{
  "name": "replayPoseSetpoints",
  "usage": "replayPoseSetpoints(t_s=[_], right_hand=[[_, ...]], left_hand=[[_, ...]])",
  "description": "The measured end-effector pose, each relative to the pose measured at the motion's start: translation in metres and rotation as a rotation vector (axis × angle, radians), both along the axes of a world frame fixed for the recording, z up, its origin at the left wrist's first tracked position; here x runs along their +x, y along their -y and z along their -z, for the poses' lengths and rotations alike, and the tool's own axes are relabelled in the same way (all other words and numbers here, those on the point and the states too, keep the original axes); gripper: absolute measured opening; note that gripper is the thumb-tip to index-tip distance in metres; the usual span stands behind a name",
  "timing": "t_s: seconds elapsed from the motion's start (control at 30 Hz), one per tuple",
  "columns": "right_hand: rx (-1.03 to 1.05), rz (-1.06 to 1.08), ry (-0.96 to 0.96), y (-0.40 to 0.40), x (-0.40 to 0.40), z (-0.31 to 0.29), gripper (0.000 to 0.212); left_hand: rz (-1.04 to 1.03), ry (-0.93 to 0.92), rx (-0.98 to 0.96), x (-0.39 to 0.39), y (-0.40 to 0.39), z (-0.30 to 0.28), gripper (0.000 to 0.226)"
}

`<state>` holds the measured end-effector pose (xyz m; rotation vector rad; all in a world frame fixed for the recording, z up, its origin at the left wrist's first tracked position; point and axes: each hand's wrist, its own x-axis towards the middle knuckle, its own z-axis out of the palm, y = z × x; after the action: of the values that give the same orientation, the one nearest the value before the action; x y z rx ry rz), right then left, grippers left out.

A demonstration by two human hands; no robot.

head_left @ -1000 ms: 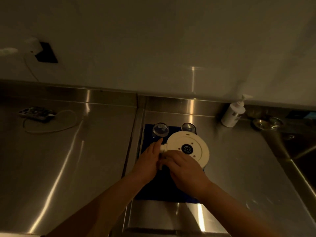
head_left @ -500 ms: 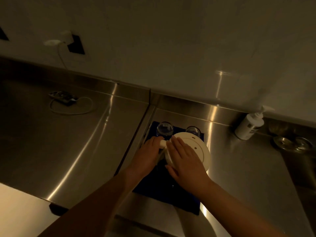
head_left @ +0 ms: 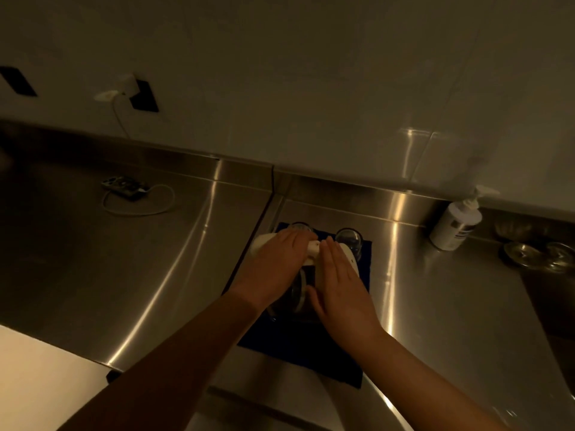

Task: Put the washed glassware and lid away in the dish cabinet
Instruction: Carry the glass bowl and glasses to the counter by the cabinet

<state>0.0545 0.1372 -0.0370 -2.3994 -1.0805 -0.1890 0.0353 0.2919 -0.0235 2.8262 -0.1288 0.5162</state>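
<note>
1. A power strip (head_left: pixel 125 185) with a looped white cable lies far left on the steel counter (head_left: pixel 93 259).
2. The left hand (head_left: pixel 273 265) lies palm down, fingers extended and together, over the left part of the white lid (head_left: pixel 312 247); whether it grips cannot be told.
3. The lid sits over a dark blue mat (head_left: pixel 298 346), with a glass piece (head_left: pixel 297 292) (dim and hard to make out) showing between the hands.
4. The right hand (head_left: pixel 340 293) rests flat on the lid's right part, fingers straight and unclenched.
5. A clear glass (head_left: pixel 350 239) stands upright on the mat's back edge, just beside the right fingertips.
6. A pump bottle (head_left: pixel 455 223) stands against the backsplash, well to the right.
</note>
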Motion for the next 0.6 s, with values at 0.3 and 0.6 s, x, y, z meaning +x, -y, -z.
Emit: replayPoseSetpoints(t_s=[0.3,0.6], right_hand=[[-0.147,0.048,0.077,0.025,0.023,0.005,0.079],[-0.260,-0.063,0.144,0.027,0.036,-0.001,0.080]], left_hand=[[-0.097,-0.049,-0.190,0.003,0.002,0.019,0.056],[-0.170,-0.177,-0.378,0.007,0.036,0.024,0.048]])
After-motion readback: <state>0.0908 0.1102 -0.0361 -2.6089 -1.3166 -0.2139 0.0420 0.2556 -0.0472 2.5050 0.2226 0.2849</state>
